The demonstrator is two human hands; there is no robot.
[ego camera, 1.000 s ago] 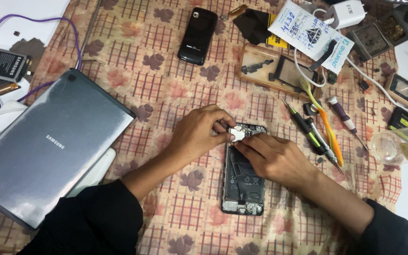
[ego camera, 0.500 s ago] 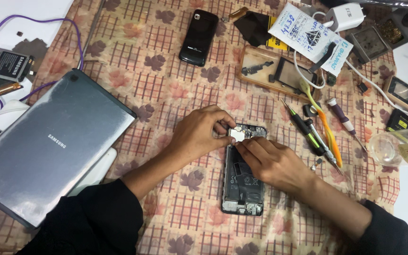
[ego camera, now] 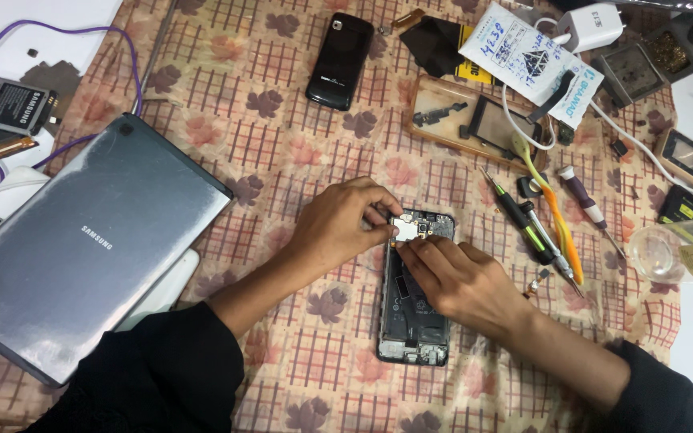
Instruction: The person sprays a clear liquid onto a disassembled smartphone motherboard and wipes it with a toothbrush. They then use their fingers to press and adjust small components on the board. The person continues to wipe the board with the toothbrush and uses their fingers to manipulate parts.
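An opened black smartphone [ego camera: 412, 321] lies back-up on the patterned cloth [ego camera: 282, 144], its insides exposed. My left hand [ego camera: 338, 224] pinches a small silver part [ego camera: 404, 227] at the phone's top end. Beside it, my right hand [ego camera: 455, 277] rests across the phone's upper half, fingertips touching the same silver part. Both arms wear black sleeves.
A grey tablet [ego camera: 74, 248] lies face-down at left. A black phone [ego camera: 340, 60] sits at the top. Screwdrivers [ego camera: 531, 224] and a yellow-orange tool lie right of the hands. A wooden tray [ego camera: 475, 120] with parts, a white charger [ego camera: 591, 28], a loose battery [ego camera: 14, 104] and a clear cup [ego camera: 659, 252] surround them.
Both hands stay on the phone's top end with only slight finger shifts; the camera view has drifted a little.
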